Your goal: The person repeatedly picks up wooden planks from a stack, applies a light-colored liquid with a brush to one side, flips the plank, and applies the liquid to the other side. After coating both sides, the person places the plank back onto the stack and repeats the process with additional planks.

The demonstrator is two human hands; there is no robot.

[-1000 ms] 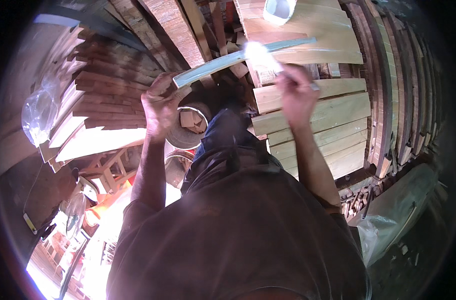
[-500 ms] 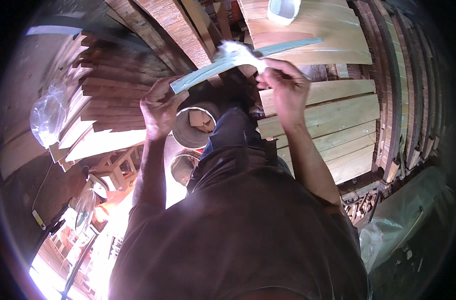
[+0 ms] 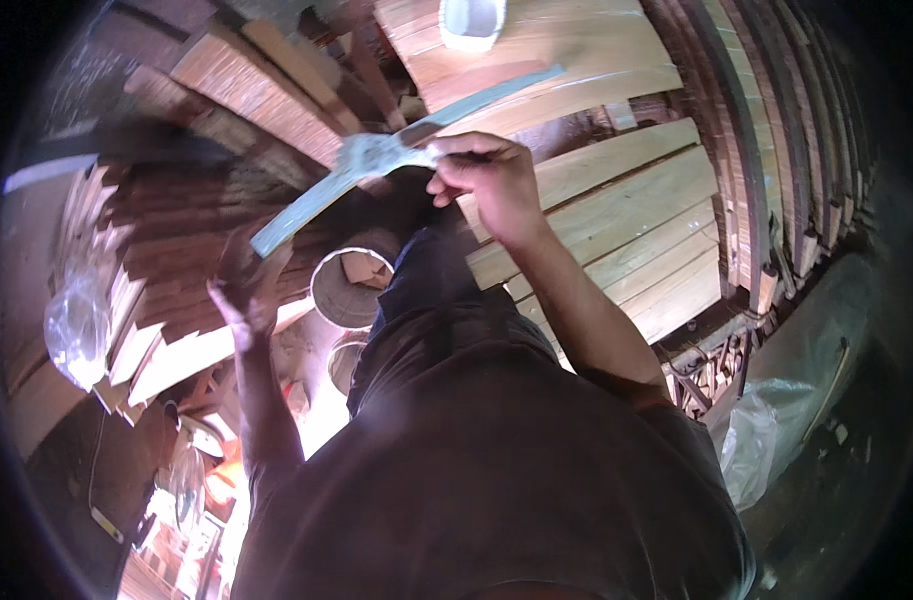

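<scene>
One slim blue-grey strip [image 3: 307, 212], raised aslant between two hands, before the timber.
Left hand [image 3: 245, 292]: at the strip's near end, blurred, grip impossible to tell; set there, seemingly, to leave the face free. Right hand [image 3: 492, 185]: fingers pinched on a pale wad [image 3: 375, 158], cloth or bristle unclear, lying across mid-strip. White tub [image 3: 472, 42]: on a pale wooden panel [image 3: 597, 40], probably for easy reach. Also: bucket [image 3: 331, 298] with wood offcuts [image 3: 365, 268], stacked planks [image 3: 177, 240] at left, clear plastic bag [image 3: 77, 330].
</scene>
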